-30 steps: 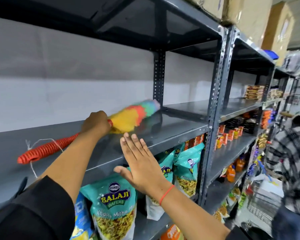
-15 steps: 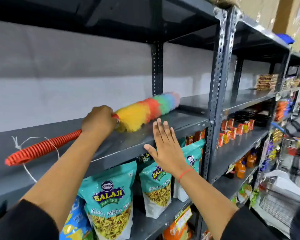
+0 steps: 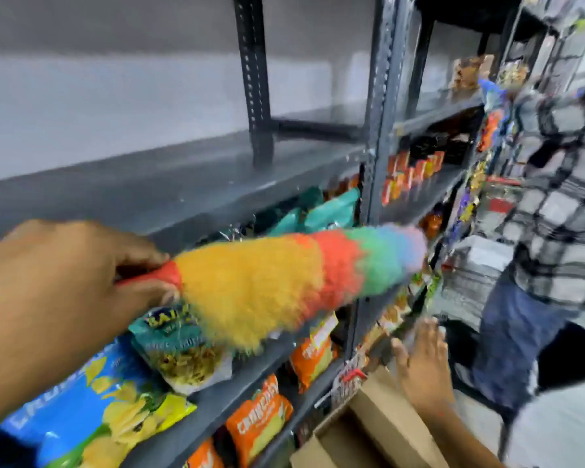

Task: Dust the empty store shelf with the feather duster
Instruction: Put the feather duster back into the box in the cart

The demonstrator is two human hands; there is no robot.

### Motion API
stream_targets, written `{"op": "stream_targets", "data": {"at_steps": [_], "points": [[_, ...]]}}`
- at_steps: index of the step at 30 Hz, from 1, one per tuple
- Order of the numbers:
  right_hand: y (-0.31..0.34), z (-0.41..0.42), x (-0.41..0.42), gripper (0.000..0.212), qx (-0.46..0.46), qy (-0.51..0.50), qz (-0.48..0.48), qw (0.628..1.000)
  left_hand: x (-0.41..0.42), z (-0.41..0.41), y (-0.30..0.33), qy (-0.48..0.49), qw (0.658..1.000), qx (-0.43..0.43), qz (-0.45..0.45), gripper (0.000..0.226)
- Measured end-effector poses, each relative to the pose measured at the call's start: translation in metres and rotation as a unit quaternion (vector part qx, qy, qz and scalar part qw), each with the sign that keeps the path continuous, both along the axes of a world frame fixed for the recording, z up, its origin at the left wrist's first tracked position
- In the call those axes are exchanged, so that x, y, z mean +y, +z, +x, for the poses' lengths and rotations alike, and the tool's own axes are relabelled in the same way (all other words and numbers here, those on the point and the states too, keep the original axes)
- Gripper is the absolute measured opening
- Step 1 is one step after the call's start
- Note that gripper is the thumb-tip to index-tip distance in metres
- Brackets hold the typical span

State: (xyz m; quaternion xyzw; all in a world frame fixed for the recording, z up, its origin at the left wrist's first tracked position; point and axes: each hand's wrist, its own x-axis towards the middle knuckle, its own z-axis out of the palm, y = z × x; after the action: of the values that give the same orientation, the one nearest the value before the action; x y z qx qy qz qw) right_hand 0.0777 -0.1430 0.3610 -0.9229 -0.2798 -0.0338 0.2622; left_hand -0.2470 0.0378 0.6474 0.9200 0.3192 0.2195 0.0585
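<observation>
The rainbow feather duster (image 3: 284,282) hangs in front of the shelving, below the empty grey shelf (image 3: 183,184) and off its surface. Its fluffy head points right, over the snack bags. My left hand (image 3: 65,285) grips its red handle close to the head, at the left of the view. My right hand (image 3: 423,363) is low at the right, fingers spread, holding nothing, above a cardboard box. The empty shelf runs across the middle with nothing on it. The picture is blurred by motion.
Snack bags (image 3: 183,352) fill the shelves under the empty one. An open cardboard box (image 3: 368,430) sits at the bottom. Grey uprights (image 3: 382,136) divide the bays. A person in a checked shirt (image 3: 554,197) bends at the right beside stocked shelves.
My left hand has drawn the duster off the empty shelf and down in front of the lower shelves. My right hand dropped from the shelf edge. The view swung down and right.
</observation>
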Motion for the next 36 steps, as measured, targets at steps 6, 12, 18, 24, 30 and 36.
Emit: {"op": "stream_targets", "data": {"at_steps": [6,12,18,24,30,36], "points": [[-0.070,-0.034,-0.059,0.106,0.057,-0.030,-0.060,0.996,-0.044,0.068,-0.096,0.007,0.959,0.281,0.032,0.021],[-0.115,-0.047,-0.063,0.061,-0.042,0.095,-0.063,0.993,-0.062,0.157,-0.221,-0.035,0.908,0.415,-0.039,0.029],[-0.156,-0.042,-0.064,0.071,-0.003,0.082,-0.170,0.982,-0.066,0.218,-0.351,-0.028,0.872,0.474,-0.116,0.038],[-0.204,-0.020,-0.075,0.084,0.048,0.067,-0.184,0.980,-0.068,0.256,-0.453,0.001,0.845,0.509,-0.164,0.037],[-0.243,-0.010,-0.068,0.070,0.068,0.021,-0.212,0.975,-0.074,0.287,-0.506,-0.006,0.838,0.512,-0.191,0.037],[-0.273,-0.008,-0.047,0.073,0.066,0.054,-0.259,0.962,-0.078,0.305,-0.546,-0.030,0.835,0.527,-0.155,0.037]]}}
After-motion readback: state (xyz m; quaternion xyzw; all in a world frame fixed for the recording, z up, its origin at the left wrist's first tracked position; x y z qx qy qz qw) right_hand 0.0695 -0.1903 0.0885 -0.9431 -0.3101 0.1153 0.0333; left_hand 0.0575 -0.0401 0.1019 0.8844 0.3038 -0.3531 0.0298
